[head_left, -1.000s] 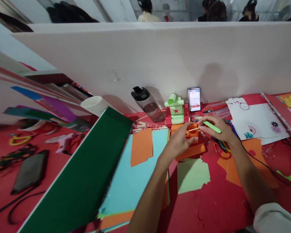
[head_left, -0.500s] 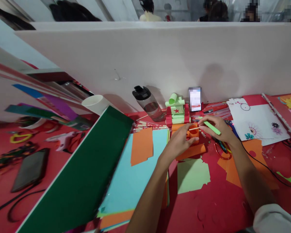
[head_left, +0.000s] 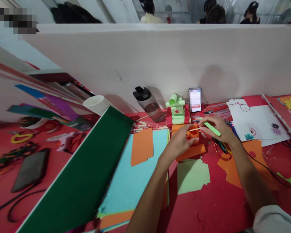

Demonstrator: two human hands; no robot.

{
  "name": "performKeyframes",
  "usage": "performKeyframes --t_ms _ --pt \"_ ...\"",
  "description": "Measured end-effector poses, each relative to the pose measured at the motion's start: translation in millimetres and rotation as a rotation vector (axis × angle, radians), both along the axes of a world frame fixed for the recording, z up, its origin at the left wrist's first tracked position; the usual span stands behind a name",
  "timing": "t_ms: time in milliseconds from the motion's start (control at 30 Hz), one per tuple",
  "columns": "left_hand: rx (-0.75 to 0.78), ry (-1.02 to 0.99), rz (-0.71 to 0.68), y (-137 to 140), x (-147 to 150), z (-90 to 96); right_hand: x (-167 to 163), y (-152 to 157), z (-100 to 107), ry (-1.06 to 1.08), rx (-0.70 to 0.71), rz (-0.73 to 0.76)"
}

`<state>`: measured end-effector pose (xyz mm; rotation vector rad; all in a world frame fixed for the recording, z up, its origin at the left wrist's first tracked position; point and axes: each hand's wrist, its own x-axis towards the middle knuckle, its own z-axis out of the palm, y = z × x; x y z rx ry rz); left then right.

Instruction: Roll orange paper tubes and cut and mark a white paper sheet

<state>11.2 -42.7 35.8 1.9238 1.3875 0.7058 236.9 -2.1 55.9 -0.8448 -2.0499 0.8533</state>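
Note:
My left hand is closed around the edge of an orange paper model with rolled tubes, thumb and fingertips on either side of it. Opposite it, my right hand grips a slim bright green stick, whose exact kind I cannot make out. A thin pale stick spans the gap between the two hands' fingertips; which hand holds it is unclear. Just behind stands a green and red paper model with a star. Below my hands are an orange paper strip and a pale green sheet.
A dark green board slants along the left beside blue paper. Behind are a water bottle and a phone against the white partition. Scissors, orange sheets and a black cable lie right.
Both hands stay almost in place over the orange paper model. The camera view has shifted very slightly; nothing else visibly differs.

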Motion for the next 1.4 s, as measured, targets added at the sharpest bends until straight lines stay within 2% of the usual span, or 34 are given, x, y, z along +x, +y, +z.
performKeyframes --t_ms 733,1000,1167,1400 --pt "0.006 0.005 0.01 0 1 -0.1 -1 -2 4 -0.017 0.007 0.012" --pt "0.02 0.063 0.054 0 -1 -2.0 8 0 8 0.06 0.003 -0.019" --pt "0.033 0.082 0.068 1 -12 4.7 23 3 9 0.089 -0.014 -0.041" --pt "0.034 0.106 0.097 1 -43 14.5 41 9 6 0.053 -0.027 -0.06"
